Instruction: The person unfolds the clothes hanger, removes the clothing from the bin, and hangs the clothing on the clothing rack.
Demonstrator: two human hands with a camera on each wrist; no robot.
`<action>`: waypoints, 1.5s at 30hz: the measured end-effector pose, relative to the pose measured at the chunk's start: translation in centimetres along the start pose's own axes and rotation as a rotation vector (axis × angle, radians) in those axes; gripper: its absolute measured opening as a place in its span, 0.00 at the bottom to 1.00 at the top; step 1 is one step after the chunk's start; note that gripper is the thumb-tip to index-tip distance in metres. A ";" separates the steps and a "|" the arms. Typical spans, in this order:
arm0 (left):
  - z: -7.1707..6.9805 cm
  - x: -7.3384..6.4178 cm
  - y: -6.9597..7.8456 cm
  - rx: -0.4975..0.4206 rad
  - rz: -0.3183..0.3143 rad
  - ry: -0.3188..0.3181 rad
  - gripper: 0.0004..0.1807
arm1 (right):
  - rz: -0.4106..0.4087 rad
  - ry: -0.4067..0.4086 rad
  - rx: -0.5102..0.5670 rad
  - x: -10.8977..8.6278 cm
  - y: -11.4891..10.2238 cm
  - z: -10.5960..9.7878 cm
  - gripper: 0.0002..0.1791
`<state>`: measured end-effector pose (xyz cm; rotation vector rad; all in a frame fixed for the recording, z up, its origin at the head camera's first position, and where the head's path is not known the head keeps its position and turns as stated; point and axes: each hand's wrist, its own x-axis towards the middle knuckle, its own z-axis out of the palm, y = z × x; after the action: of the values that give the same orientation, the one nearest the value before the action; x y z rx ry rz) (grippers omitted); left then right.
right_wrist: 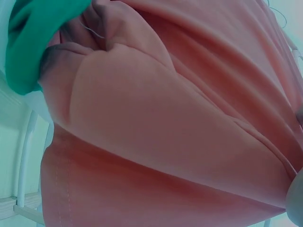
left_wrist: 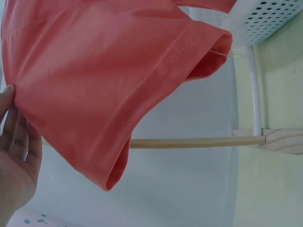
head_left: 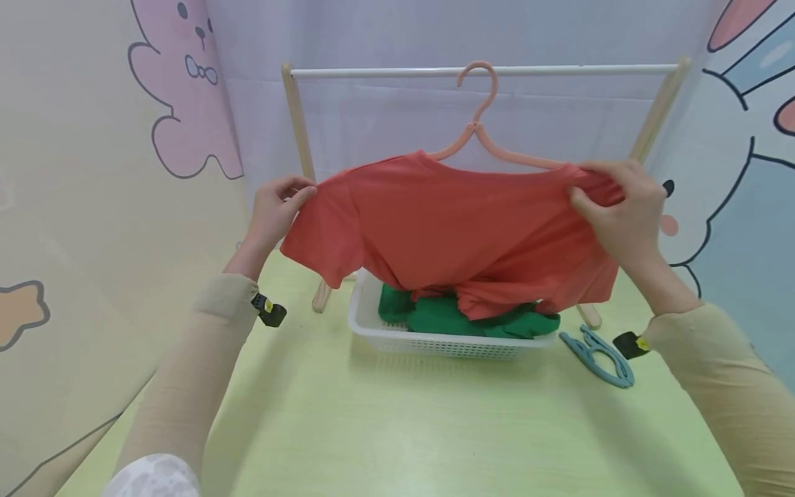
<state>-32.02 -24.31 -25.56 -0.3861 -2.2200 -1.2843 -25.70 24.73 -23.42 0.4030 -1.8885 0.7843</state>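
A coral-red short-sleeved T-shirt (head_left: 428, 214) is spread out on a pink hanger (head_left: 495, 152), whose hook sits at the white rod (head_left: 385, 72) of a small rack. My left hand (head_left: 276, 210) pinches the shirt near the left shoulder, and the sleeve drapes below it; in the left wrist view thumb and fingertips hold the cloth's edge. At the other shoulder, my right hand (head_left: 630, 207) grips the fabric with the thumb in front. Bunched lower folds of the shirt hang over green cloth (head_left: 444, 316). Only a bit of my right hand (right_wrist: 296, 198) shows in the right wrist view.
Under the shirt a white perforated basket (head_left: 435, 345) stands on the light green table (head_left: 397, 421) with the green cloth inside. A blue folding hanger (head_left: 586, 355) lies right of it. Wooden rack posts (head_left: 298, 121) rise on both sides, with cartoon-printed walls around.
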 end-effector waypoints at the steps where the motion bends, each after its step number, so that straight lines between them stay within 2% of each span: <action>1: 0.0 0.0 -0.1 -0.007 -0.005 0.009 0.13 | 0.011 0.001 0.001 0.1 0.0 0.0 0.17; 3: 0.1 0.2 -0.2 -0.024 -0.007 0.014 0.13 | 0.022 0.000 0.001 0.3 0.1 0.0 0.17; 8: 0.4 0.7 -0.5 -0.060 -0.009 -0.020 0.14 | 0.032 -0.033 -0.034 0.4 0.4 0.3 0.18; 10: 0.5 1.0 -0.8 -0.075 -0.016 -0.010 0.15 | 0.037 -0.040 -0.051 0.5 0.5 0.2 0.18; 18: 0.7 2.8 -2.1 -0.060 -0.046 0.185 0.15 | 0.075 -0.044 -0.110 1.2 1.2 -0.2 0.19; 23: 1.0 3.6 -2.9 -0.029 -0.072 0.248 0.19 | 0.103 -0.019 -0.133 1.9 1.8 -0.3 0.19; 27: 1.1 3.9 -3.7 -0.032 -0.116 0.217 0.23 | 0.192 -0.046 -0.181 2.5 2.0 -0.4 0.20; 31: 1.3 4.0 -4.2 -0.052 -0.166 0.153 0.26 | 0.230 -0.073 -0.224 3.2 2.0 -0.3 0.21; 37: 2.0 4.5 -4.4 -0.119 -0.186 0.115 0.26 | 0.239 -0.079 -0.244 4.4 2.4 0.0 0.21; 41: 2.3 5.0 -4.2 -0.091 -0.198 0.085 0.27 | 0.233 -0.090 -0.246 5.0 2.6 0.2 0.22; 45: 2.4 5.4 -4.1 -0.068 -0.217 0.052 0.28 | 0.183 -0.102 -0.257 5.5 2.9 0.6 0.22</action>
<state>-39.19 -24.41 -26.29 -0.1366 -2.2261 -1.4671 -30.22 26.84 -19.59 0.1123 -2.1117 0.6371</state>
